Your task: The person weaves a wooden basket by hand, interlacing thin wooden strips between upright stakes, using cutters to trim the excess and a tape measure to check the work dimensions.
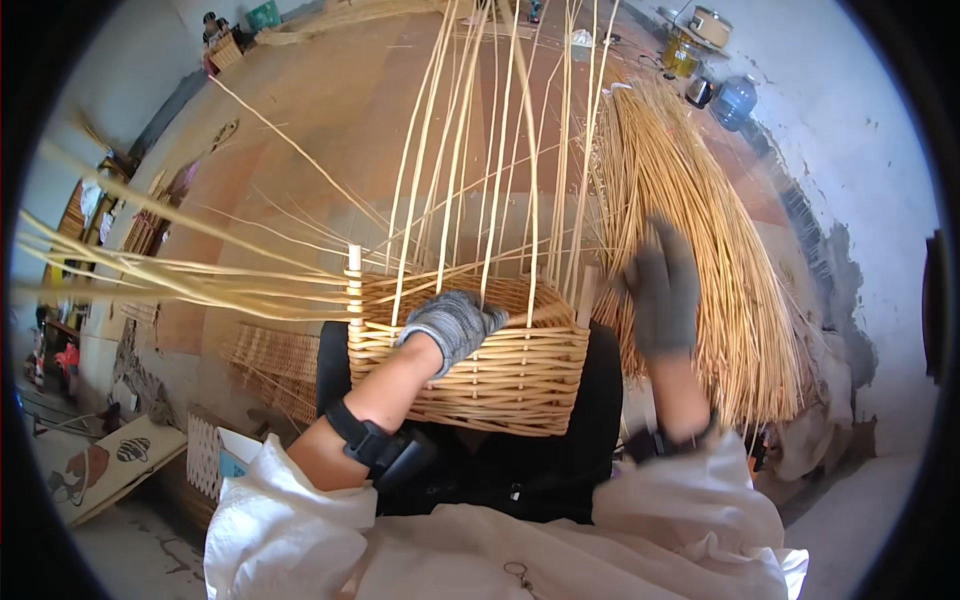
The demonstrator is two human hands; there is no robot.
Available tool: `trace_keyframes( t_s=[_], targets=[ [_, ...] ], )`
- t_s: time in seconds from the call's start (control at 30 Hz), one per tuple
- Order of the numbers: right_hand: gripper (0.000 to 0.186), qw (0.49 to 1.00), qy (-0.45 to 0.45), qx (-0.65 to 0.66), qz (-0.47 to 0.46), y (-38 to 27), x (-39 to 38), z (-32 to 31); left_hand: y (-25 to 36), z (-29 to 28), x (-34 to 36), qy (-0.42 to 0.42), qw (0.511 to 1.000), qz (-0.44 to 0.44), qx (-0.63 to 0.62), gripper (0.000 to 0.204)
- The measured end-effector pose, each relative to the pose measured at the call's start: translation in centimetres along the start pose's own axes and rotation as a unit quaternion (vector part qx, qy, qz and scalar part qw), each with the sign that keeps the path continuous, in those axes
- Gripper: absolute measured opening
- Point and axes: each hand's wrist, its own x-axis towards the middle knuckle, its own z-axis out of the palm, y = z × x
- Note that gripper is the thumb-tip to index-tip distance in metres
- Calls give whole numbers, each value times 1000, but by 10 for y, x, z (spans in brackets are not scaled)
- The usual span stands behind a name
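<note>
A half-woven rectangular wicker basket of pale yellow cane point(500, 370) sits at the centre of the view on the person's dark-clad lap, its long unwoven upright stakes point(470, 150) fanning toward twelve o'clock. The left hand point(452, 325), in a grey knit glove, rests on the basket's near rim with fingers curled over the weave, clamped on the rim. The right hand point(662, 290), also grey-gloved, is raised at three o'clock from the basket, fingers spread apart, against a thick bundle of loose straw-coloured willow rods point(700, 250).
</note>
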Motion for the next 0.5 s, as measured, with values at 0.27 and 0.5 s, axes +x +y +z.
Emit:
trace_keyframes(
  t_s=[0.27, 0.5],
  targets=[
    [35, 843, 137, 483, 194, 65, -60, 0, 26, 45, -31, 250, 940, 171, 157, 74],
    [47, 786, 79, 550, 269, 38, -93, -19, 22, 71, -52, 299, 908, 284, 81, 50]
  ],
)
